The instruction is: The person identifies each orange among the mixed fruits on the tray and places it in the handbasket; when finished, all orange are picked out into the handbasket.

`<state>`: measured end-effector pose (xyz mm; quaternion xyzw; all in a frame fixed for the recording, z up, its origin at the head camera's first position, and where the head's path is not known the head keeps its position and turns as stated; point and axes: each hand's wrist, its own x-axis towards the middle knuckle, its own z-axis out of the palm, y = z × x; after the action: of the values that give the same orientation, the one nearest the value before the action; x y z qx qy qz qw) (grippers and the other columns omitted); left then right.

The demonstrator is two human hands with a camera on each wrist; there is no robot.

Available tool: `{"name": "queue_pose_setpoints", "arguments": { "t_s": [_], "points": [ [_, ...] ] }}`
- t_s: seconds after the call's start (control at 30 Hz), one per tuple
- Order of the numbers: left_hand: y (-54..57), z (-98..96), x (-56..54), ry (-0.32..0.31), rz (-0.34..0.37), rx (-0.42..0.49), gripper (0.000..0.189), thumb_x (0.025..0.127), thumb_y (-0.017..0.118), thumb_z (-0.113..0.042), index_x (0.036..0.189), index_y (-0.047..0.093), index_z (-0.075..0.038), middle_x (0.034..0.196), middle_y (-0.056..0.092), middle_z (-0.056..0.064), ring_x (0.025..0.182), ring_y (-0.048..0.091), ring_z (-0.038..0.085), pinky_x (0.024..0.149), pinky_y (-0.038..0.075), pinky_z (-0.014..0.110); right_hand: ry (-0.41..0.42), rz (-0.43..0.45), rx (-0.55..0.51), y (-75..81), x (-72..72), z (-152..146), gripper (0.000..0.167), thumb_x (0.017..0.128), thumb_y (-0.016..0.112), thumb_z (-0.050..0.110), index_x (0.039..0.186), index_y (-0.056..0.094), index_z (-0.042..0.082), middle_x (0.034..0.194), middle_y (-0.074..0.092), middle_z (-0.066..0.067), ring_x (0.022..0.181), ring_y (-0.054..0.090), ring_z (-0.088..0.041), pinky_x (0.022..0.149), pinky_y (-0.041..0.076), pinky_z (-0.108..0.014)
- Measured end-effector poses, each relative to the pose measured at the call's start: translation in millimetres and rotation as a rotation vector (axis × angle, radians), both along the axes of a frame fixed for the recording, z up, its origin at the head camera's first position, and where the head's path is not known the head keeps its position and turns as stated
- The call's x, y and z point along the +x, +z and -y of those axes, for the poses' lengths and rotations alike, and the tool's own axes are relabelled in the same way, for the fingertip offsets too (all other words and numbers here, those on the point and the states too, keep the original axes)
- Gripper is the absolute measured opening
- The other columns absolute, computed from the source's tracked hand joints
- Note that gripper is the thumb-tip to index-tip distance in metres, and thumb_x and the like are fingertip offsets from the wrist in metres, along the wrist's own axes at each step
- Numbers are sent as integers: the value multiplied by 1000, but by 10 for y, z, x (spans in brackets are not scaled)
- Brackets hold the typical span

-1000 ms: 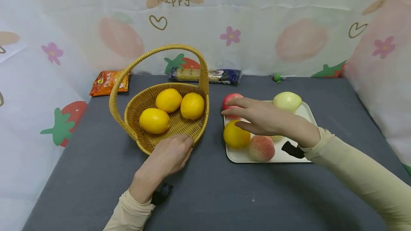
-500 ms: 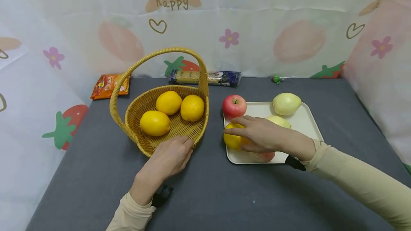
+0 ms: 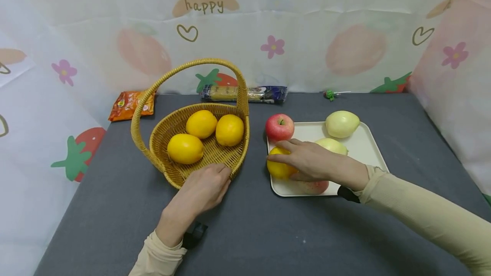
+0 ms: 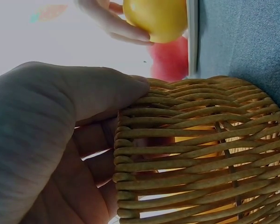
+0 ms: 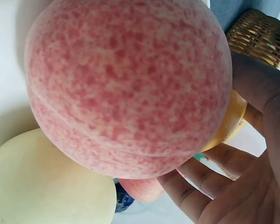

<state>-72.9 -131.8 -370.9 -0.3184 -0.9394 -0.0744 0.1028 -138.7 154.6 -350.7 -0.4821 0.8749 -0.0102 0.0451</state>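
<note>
My left hand (image 3: 205,186) grips the near rim of a wicker basket (image 3: 239,161). In the left wrist view the thumb lies on the outside of the weave (image 4: 200,168), fingers on the other side. Inside the basket sit several yellow, orange-like fruits (image 3: 185,148). To the right, my right hand (image 3: 316,161) curls its fingers and thumb round a yellow orange (image 3: 278,168) on the cream tray (image 3: 366,152). A speckled pink peach (image 3: 314,188) lies beneath that hand, partly hidden; it fills much of the right wrist view. A red apple (image 3: 280,127) is at the tray's far left corner.
Two pale yellow-green fruits (image 3: 342,124) share the tray. Along the back lie an orange snack packet (image 3: 128,105), a long blue-and-gold packet (image 3: 264,94) and a green lollipop (image 3: 330,94). A patterned cloth (image 3: 299,16) hangs behind the grey table (image 3: 245,233).
My right hand has come down from above the tray, toward me, and its fingers have closed round the orange. My left hand stays on the basket rim. The view has tilted slightly.
</note>
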Motion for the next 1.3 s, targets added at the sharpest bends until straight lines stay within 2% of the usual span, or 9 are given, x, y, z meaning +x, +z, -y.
{"name": "queue_pose_setpoints", "arguments": {
  "t_s": [0.17, 0.67, 0.8, 1.0, 1.13, 1.3],
  "points": [
    [9, -1, 3, 5, 9, -1, 12, 87, 70, -13, 81, 61, -12, 70, 54, -2, 65, 52, 13, 60, 48, 29, 7, -21, -16, -16, -8, 3, 67, 74, 86, 22, 134, 56, 19, 133, 52, -14, 118, 53, -32, 72, 57, -40],
    [-14, 8, -5, -4, -11, 4, 12, 87, 70, -13, 81, 61, -12, 71, 55, -1, 67, 55, 14, 60, 49, 30, -23, -41, -51, -46, -38, -13, 64, 72, 86, 26, 129, 58, 19, 122, 56, -12, 102, 58, -29, 74, 56, -41],
    [-8, 6, -6, -4, -7, -3, 12, 87, 71, -13, 81, 60, -12, 71, 55, -2, 67, 54, 14, 61, 49, 30, -35, -38, -69, -59, -38, -42, 64, 72, 86, 26, 128, 57, 20, 122, 56, -12, 97, 59, -28, 72, 54, -39],
    [-8, 3, -4, -3, 0, -5, 12, 87, 71, -12, 81, 61, -12, 71, 54, -2, 66, 53, 13, 60, 48, 29, -76, -40, -97, -26, -22, -83, 65, 72, 85, 29, 130, 56, 25, 118, 57, -7, 98, 59, -26, 66, 53, -37],
    [-5, 0, -4, -3, -4, -2, 12, 86, 72, -12, 80, 61, -12, 70, 54, -1, 65, 52, 13, 60, 48, 29, -80, -70, -149, 35, -16, -104, 65, 71, 85, 32, 129, 57, 25, 114, 58, -5, 97, 58, -24, 70, 52, -35],
    [-3, -2, 0, -4, -5, -1, 12, 86, 71, -12, 80, 61, -12, 70, 53, -2, 65, 51, 13, 60, 48, 28, -59, -106, -225, 115, -26, -142, 63, 71, 84, 34, 127, 58, 20, 117, 59, -8, 99, 58, -26, 83, 51, -38]
  ]
}}
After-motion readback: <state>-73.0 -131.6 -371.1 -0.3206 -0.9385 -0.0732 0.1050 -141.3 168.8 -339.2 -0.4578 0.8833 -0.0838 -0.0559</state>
